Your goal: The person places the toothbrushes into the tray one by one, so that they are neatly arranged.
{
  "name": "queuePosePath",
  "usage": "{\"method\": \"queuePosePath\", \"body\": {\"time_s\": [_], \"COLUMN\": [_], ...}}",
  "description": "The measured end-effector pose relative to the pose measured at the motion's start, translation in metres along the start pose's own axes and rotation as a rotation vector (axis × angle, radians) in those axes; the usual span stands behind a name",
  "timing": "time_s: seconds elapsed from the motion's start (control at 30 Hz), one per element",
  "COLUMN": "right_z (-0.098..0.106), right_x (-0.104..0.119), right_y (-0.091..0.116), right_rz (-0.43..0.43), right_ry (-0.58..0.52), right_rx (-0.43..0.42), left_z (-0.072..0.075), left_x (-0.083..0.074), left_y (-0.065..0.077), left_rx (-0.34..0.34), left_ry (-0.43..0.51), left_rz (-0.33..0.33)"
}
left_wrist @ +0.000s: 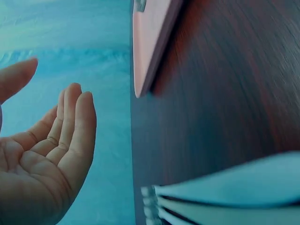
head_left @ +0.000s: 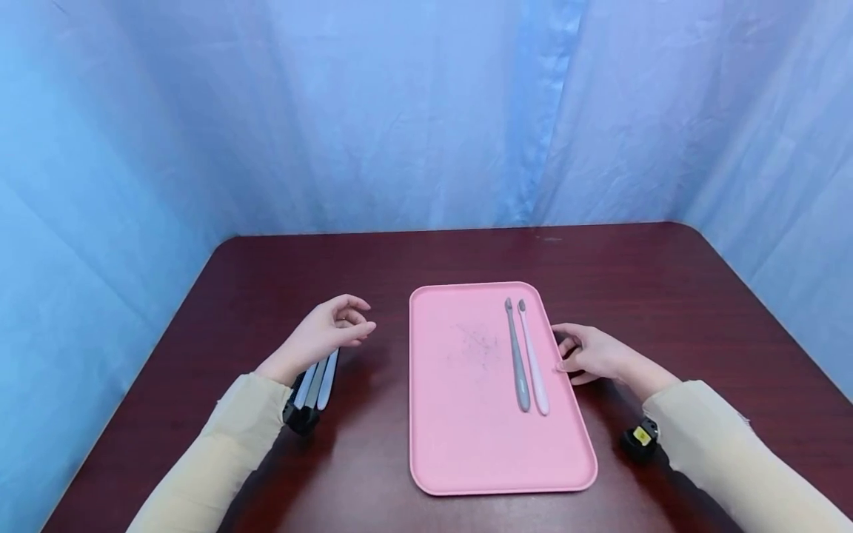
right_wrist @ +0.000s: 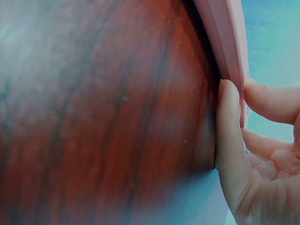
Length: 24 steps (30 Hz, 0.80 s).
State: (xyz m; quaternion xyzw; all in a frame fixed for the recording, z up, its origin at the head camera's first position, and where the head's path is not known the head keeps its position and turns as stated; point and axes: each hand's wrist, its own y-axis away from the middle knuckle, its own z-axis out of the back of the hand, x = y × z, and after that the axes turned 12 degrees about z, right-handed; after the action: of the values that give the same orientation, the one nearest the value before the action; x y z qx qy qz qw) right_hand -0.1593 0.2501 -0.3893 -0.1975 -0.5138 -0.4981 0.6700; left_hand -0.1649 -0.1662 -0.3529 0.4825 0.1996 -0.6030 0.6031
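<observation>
Quietly, a person's two bare hands flank a pink tray (head_left: 466, 444) that lies on a dark reddish-brown table (head_left: 633, 274), near its front and middle. Two toothbrushes, one grey (head_left: 517, 359) and one pale pink (head_left: 535, 370), lie on the tray's right half, heads away from the wearer, nearly parallel and just apart, perhaps so that each can be told from its neighbour. The right hand (head_left: 593, 352) pinches the tray's right edge, the rim caught between thumb and fingers; that grip probably keeps the tray from sliding. The left hand (head_left: 326, 326) hangs over the table to the left of the tray, fingers loosely bent, thumb well apart from them in the left wrist view, holding nothing. Beneath its wrist, three pale handles (head_left: 326, 381) lie side by side on the table (their far ends are hidden by the hand in the head view), seemingly kept together as a group.

No brand can be read. A small light mark sits on the grey handle, too tiny to make out, and a yellow patch (head_left: 642, 435) on the right wrist camera (head_left: 636, 446) shows no legible writing.
</observation>
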Motion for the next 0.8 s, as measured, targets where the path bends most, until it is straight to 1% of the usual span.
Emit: {"method": "queuePosePath", "body": {"time_s": [0.1,0.17,0.33,0.47,0.7,0.8], "right_z": [0.001,0.002,0.002,0.003,0.001,0.002], "right_x": [-0.001,-0.001,-0.001,-0.002,-0.003,-0.002], "right_y": [0.001,0.001,0.002,0.001,0.003,0.003], "right_rz": [-0.009,-0.010,-0.004,-0.001,-0.005,0.001], "right_ry": [0.014,0.021,0.015,0.004,0.005,0.008], "right_rx": [-0.006,-0.007,-0.007,-0.013,-0.016,-0.017], "left_z": [0.004,0.008,0.017,0.021,0.028,0.033], "left_x": [0.007,0.011,0.020,0.025,0.038,0.043], "left_y": [0.002,0.003,0.007,0.008,0.014,0.016], "left_rx": [-0.023,-0.033,-0.087,-0.138,-0.159,-0.176], "left_ry": [-0.027,-0.055,-0.116,-0.141,-0.138,-0.154], "left_rz": [-0.006,0.001,0.063,0.105,0.137,0.147]}}
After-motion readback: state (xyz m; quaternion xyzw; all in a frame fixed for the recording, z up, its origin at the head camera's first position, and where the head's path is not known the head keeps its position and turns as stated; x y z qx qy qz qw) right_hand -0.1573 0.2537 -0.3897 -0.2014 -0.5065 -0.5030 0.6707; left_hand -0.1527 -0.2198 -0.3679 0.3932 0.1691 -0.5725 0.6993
